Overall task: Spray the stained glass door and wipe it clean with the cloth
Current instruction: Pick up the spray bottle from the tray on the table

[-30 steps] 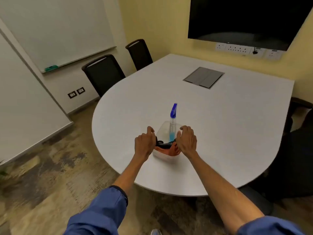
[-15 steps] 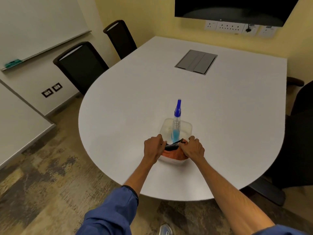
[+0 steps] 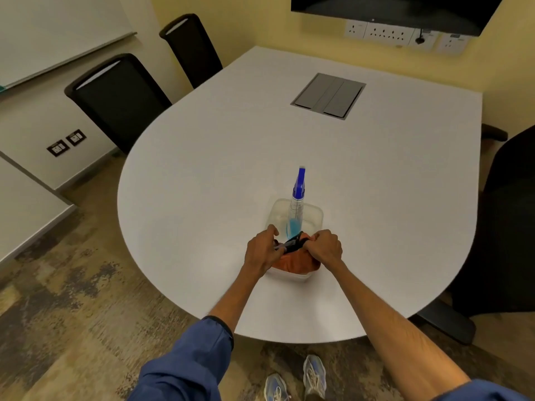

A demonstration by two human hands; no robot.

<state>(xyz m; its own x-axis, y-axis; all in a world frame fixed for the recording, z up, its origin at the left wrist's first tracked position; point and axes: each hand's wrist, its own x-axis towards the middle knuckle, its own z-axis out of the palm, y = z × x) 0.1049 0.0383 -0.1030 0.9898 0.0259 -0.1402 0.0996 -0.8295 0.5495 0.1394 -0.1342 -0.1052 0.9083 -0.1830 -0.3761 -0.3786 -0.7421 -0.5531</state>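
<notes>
A clear plastic tub (image 3: 316,214) sits on the white table (image 3: 202,175) near its front edge. In it a spray bottle (image 3: 297,208) with a blue head and blue liquid stands upright. An orange cloth (image 3: 292,263) fills the near end, with a black item (image 3: 293,244) lying on top. My left hand (image 3: 260,251) is curled over the tub's left rim. My right hand (image 3: 326,246) is fisted over the right rim and the cloth's edge. No glass door is in view.
Two black chairs (image 3: 121,96) stand at the table's left side and another (image 3: 509,227) at the right. A grey cable hatch (image 3: 328,95) is set in the tabletop. A screen (image 3: 390,10) and wall sockets (image 3: 402,34) are on the far wall. My shoes (image 3: 314,374) show below.
Both hands have closed in from the tub's sides onto its near rim. My view has tilted downward and moved nearer. The tub stays on the table.
</notes>
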